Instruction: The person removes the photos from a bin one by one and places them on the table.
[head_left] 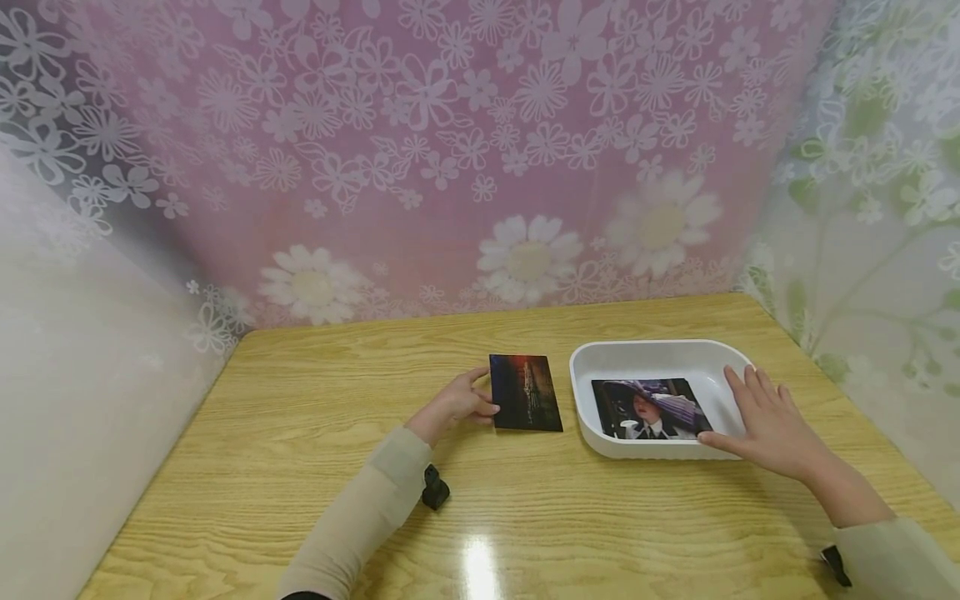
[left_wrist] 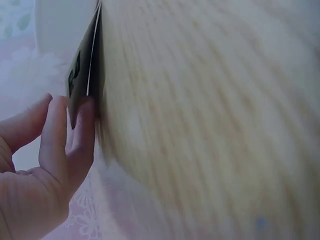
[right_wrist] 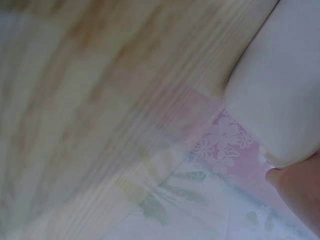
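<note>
At the middle of the table, my left hand [head_left: 463, 398] holds a dark picture card [head_left: 525, 393] by its left edge. The card shows a tall lit tower against red and blue. Seen edge-on in the left wrist view, the card [left_wrist: 85, 70] has fingers on both of its faces. To the right stands a white oval-cornered tray [head_left: 660, 350], with a picture card of a person in a wide purple hat [head_left: 651, 410] lying inside. My right hand [head_left: 776, 429] rests at the tray's right front corner, fingers spread and thumb over the front rim.
The wood-grain table [head_left: 300, 467] meets a pink flowered cloth [head_left: 420, 208] behind it and a pale leafy cloth [head_left: 892, 275] on the right. A small black object [head_left: 434, 487] sits by the left sleeve, another [head_left: 835, 567] by the right one.
</note>
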